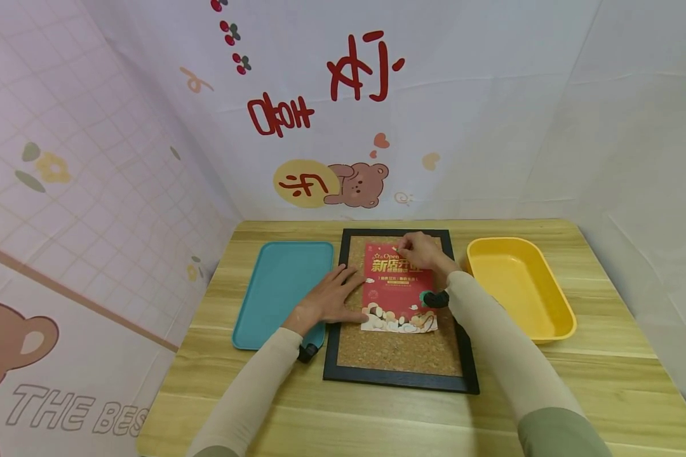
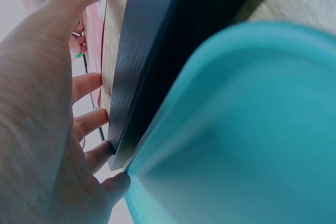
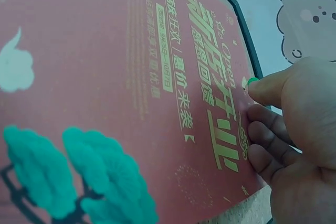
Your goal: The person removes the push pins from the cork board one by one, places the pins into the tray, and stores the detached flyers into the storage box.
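Note:
A red poster (image 1: 397, 289) with gold lettering lies on a cork board (image 1: 397, 355) with a black frame. At the poster's top edge my right hand (image 1: 423, 251) pinches a small green pushpin (image 3: 253, 81), thumb on its head and the other fingers curled against the paper. The pin's point is hidden. My left hand (image 1: 331, 298) spreads over the board's left side, its thumb by the poster's lower left edge. In the left wrist view, the fingertips (image 2: 94, 119) of this hand rest along the cork and black frame (image 2: 142, 61).
Left of the board is a blue tray (image 1: 286, 285), its edge close to the frame. A yellow tray (image 1: 514, 285) stands at the right, beside my right forearm. All rest on a wooden table (image 1: 606, 368) with a printed cloth wall (image 1: 480, 114) behind.

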Action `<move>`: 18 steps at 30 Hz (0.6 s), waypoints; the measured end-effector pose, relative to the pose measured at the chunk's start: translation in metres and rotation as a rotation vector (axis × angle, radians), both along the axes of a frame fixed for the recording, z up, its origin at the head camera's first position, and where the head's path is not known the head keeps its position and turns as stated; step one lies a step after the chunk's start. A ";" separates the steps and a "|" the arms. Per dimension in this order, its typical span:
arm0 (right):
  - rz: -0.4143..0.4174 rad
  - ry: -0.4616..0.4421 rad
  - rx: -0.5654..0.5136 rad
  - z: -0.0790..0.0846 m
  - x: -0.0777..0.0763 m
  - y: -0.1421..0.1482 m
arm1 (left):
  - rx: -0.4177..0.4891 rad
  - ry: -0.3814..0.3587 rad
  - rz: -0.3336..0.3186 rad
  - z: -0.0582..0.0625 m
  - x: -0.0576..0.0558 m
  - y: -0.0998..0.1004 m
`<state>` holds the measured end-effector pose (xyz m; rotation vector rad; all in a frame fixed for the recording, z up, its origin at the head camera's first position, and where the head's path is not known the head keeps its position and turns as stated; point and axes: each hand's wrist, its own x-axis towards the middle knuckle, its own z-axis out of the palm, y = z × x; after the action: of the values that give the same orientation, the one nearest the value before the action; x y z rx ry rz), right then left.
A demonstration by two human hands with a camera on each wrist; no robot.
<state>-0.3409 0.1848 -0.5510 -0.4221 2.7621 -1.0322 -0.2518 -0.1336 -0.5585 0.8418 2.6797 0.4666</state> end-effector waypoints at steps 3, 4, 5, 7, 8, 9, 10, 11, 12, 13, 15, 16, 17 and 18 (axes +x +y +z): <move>0.016 -0.004 0.002 0.002 0.001 0.002 | -0.010 -0.006 0.002 0.007 0.003 0.002; 0.018 -0.008 0.000 0.003 0.001 0.002 | -0.020 0.003 0.002 0.007 0.004 0.002; 0.021 -0.010 0.001 0.003 0.002 0.003 | -0.032 0.011 0.002 0.008 0.005 0.003; 0.026 -0.006 0.008 0.005 0.003 0.004 | -0.060 0.023 0.005 0.010 0.006 0.005; 0.027 -0.005 0.011 0.006 0.004 0.005 | -0.068 0.031 0.006 0.009 0.007 0.006; 0.029 -0.002 0.017 0.006 0.004 0.006 | -0.078 0.037 0.008 0.009 0.007 0.006; 0.029 -0.002 0.022 0.007 0.005 0.006 | -0.082 0.042 0.009 0.009 0.007 0.007; 0.031 -0.004 0.023 0.008 0.006 0.007 | -0.086 0.046 0.011 0.008 0.007 0.007; 0.033 -0.008 0.024 0.009 0.006 0.007 | -0.087 0.050 0.011 0.008 0.007 0.007; 0.034 -0.014 0.021 0.009 0.007 0.008 | -0.089 0.052 0.012 0.007 0.007 0.007; 0.038 -0.026 0.011 0.011 0.007 0.008 | -0.088 0.054 0.012 0.007 0.006 0.007; 0.041 -0.033 0.002 0.011 0.008 0.008 | -0.086 0.055 0.011 0.007 0.006 0.007; 0.043 -0.037 -0.004 0.012 0.009 0.009 | -0.083 0.053 0.010 0.007 0.006 0.007; 0.046 -0.038 -0.005 0.013 0.009 0.009 | -0.081 0.050 0.008 0.007 0.006 0.006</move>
<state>-0.3319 0.1936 -0.5382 -0.4592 2.7040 -1.0260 -0.2453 -0.1273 -0.5520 0.8301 2.7288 0.3408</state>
